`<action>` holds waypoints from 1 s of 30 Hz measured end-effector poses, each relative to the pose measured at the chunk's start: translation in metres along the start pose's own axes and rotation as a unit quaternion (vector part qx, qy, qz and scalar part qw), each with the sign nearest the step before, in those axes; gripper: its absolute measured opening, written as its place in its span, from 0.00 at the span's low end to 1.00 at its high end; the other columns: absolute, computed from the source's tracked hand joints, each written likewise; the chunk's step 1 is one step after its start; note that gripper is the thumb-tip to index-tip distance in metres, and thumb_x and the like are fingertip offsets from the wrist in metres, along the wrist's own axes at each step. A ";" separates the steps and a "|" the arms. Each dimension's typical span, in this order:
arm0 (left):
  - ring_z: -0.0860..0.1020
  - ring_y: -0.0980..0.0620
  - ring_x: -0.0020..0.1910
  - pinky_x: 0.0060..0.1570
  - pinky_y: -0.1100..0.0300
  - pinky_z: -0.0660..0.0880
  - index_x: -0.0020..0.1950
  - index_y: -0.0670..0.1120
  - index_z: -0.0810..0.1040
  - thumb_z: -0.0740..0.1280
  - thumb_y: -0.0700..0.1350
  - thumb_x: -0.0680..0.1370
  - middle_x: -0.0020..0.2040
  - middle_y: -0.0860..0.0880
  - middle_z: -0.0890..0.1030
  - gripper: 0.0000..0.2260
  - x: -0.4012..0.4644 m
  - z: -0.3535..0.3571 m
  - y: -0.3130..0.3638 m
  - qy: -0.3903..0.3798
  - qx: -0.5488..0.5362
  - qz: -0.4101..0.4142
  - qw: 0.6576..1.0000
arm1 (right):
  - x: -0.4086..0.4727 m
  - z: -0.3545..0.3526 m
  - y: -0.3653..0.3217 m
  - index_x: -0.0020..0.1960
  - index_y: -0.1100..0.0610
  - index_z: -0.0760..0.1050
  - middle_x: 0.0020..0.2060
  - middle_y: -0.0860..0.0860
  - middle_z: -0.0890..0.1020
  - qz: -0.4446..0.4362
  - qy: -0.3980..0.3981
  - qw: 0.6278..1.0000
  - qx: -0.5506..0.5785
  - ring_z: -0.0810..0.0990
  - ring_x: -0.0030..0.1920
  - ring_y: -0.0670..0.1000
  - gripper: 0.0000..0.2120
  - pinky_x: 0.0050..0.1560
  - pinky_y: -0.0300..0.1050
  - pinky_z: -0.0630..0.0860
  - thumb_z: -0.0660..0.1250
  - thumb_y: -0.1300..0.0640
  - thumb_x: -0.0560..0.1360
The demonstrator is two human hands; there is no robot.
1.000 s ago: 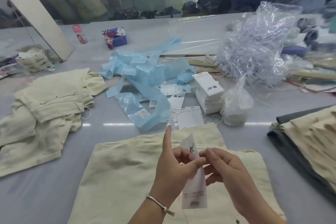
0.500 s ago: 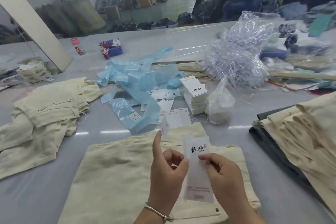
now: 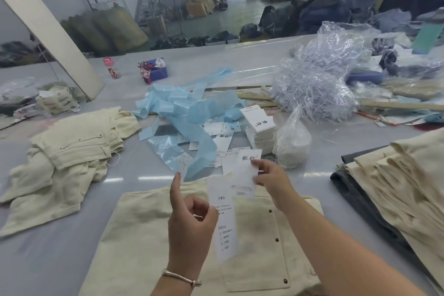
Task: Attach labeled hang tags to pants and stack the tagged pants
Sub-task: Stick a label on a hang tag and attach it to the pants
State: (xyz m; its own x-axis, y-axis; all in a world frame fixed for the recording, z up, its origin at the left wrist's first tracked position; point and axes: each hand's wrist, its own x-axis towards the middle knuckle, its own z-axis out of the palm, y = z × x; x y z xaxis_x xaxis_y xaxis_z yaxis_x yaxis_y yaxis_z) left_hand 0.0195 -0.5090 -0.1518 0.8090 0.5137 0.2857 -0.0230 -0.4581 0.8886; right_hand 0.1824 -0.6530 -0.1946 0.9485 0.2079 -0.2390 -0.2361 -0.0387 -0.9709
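Left hand (image 3: 192,218) pinches one tag (image 3: 223,218), right hand (image 3: 271,180) pinches another (image 3: 246,170), both above the pants (image 3: 149,235); judged best squared together, print outward, before fastening near the waistband.

Pants (image 3: 153,235) lie between two stacks (image 3: 72,151), seemingly.
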 end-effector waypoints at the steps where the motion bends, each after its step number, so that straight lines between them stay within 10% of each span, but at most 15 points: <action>1: 0.79 0.56 0.34 0.36 0.74 0.71 0.77 0.51 0.55 0.73 0.32 0.68 0.36 0.54 0.80 0.44 -0.001 -0.003 -0.002 0.002 0.003 0.001 1.000 | 0.012 0.004 -0.006 0.65 0.59 0.74 0.52 0.55 0.77 0.005 -0.015 1.000 0.013 0.76 0.46 0.51 0.24 0.53 0.49 0.76 0.64 0.76 0.72; 6: 0.78 0.56 0.31 0.34 0.74 0.71 0.78 0.53 0.54 0.73 0.33 0.69 0.36 0.52 0.80 0.44 -0.002 -0.020 -0.012 0.000 0.002 -0.011 1.000 | 0.030 0.008 -0.008 0.63 0.56 0.75 0.57 0.56 0.72 0.061 -0.018 0.996 -0.055 0.74 0.49 0.52 0.18 0.45 0.44 0.73 0.68 0.67 0.74; 11: 0.78 0.56 0.32 0.34 0.73 0.71 0.78 0.52 0.55 0.73 0.33 0.69 0.35 0.54 0.80 0.44 0.003 -0.017 -0.020 -0.004 0.021 -0.016 1.000 | -0.029 0.022 -0.013 0.47 0.59 0.79 0.39 0.53 0.82 -0.024 -0.038 0.997 -0.058 0.78 0.38 0.50 0.06 0.37 0.38 0.73 0.67 0.67 0.73; 17: 0.80 0.57 0.35 0.39 0.67 0.75 0.78 0.53 0.53 0.74 0.35 0.69 0.35 0.54 0.80 0.45 0.011 0.001 -0.014 -0.069 0.008 0.009 0.998 | -0.112 0.040 -0.001 0.67 0.38 0.67 0.51 0.40 0.79 -0.149 -0.164 0.955 -0.197 0.81 0.49 0.42 0.31 0.40 0.34 0.76 0.72 0.53 0.67; 24: 0.84 0.51 0.43 0.47 0.57 0.79 0.78 0.57 0.50 0.70 0.41 0.73 0.43 0.50 0.85 0.40 0.009 0.022 -0.005 -0.157 -0.108 -0.010 0.982 | -0.121 0.021 0.004 0.61 0.40 0.76 0.44 0.46 0.85 -0.133 -0.037 0.982 -0.125 0.82 0.39 0.53 0.23 0.41 0.50 0.81 0.67 0.66 0.75; 30: 0.84 0.45 0.45 0.48 0.50 0.80 0.77 0.58 0.49 0.66 0.33 0.76 0.46 0.47 0.85 0.39 0.004 0.031 -0.008 -0.171 -0.172 -0.067 0.968 | -0.116 0.009 0.011 0.58 0.58 0.78 0.44 0.55 0.86 -0.041 -0.022 0.999 0.016 0.84 0.45 0.51 0.21 0.40 0.43 0.80 0.63 0.77 0.72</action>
State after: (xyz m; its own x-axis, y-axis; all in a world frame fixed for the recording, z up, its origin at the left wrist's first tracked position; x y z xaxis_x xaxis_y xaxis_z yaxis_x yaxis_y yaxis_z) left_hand 0.0414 -0.5254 -0.1688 0.9642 0.2536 0.0768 -0.0513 -0.1059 0.9931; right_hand 0.0676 -0.6693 -0.1777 0.9549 0.2523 -0.1566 -0.1649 0.0118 -0.9862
